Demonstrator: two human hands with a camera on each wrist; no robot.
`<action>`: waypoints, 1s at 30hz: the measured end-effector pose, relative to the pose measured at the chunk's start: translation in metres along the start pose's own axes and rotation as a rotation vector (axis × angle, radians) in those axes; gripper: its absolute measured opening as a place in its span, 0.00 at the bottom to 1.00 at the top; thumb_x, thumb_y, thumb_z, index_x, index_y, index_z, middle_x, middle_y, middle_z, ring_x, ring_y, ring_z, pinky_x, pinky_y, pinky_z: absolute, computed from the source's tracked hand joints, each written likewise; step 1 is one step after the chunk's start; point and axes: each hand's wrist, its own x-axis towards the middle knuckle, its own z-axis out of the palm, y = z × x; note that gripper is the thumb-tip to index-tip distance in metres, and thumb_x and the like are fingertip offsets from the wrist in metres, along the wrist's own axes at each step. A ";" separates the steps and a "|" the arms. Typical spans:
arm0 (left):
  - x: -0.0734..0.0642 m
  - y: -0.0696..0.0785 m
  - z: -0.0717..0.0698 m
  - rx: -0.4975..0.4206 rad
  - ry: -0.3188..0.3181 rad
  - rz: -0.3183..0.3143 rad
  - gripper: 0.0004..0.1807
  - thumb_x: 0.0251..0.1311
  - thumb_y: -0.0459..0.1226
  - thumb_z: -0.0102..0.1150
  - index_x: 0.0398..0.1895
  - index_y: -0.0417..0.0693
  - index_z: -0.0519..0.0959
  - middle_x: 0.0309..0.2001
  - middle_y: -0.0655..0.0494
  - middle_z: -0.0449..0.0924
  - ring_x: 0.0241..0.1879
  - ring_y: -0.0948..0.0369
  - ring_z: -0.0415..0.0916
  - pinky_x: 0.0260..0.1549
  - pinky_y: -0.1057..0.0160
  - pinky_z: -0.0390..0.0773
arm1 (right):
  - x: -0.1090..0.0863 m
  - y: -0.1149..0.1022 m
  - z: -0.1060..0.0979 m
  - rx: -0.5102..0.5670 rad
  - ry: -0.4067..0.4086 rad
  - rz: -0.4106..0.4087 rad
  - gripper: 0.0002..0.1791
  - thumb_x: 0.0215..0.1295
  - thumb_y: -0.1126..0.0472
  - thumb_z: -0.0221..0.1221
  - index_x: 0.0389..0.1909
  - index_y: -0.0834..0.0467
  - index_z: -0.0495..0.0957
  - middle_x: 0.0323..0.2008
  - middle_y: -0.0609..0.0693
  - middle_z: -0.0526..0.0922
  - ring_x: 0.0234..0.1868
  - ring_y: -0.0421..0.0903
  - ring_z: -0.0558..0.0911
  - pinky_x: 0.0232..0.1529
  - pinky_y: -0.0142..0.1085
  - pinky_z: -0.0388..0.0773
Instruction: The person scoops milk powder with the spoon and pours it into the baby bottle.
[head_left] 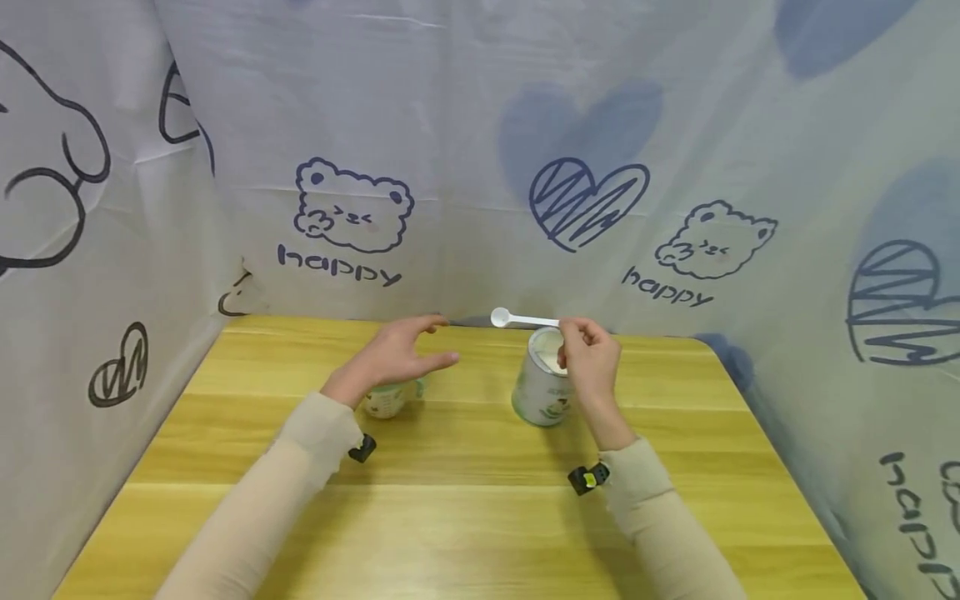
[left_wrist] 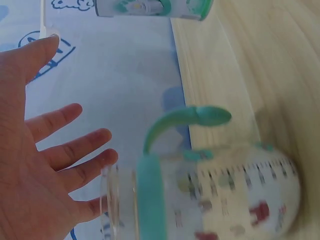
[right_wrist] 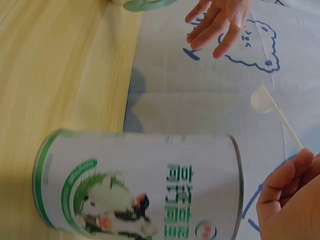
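Note:
My right hand pinches the handle end of a white measuring scoop. The scoop is held out to the left, above the rim of an open milk powder tin with pale powder inside. A cow picture and green print mark the tin in the right wrist view. My left hand is spread with nothing in it, thumb apart from the fingers. Below and beside it stands a clear baby bottle with a green collar and handle. In the head view, the left hand partly hides this bottle.
Both things stand on a yellow wood-grain table. A pale cloth printed with hearts and bears hangs behind the far edge and along both sides. The bottle is left of the tin, with bare tabletop between them.

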 end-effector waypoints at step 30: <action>0.056 0.058 0.052 -0.029 -0.084 0.101 0.50 0.65 0.64 0.63 0.82 0.50 0.61 0.77 0.45 0.69 0.75 0.46 0.70 0.72 0.40 0.72 | 0.011 0.016 -0.070 -0.073 0.149 0.017 0.12 0.70 0.63 0.61 0.38 0.71 0.83 0.10 0.39 0.74 0.11 0.34 0.72 0.16 0.24 0.69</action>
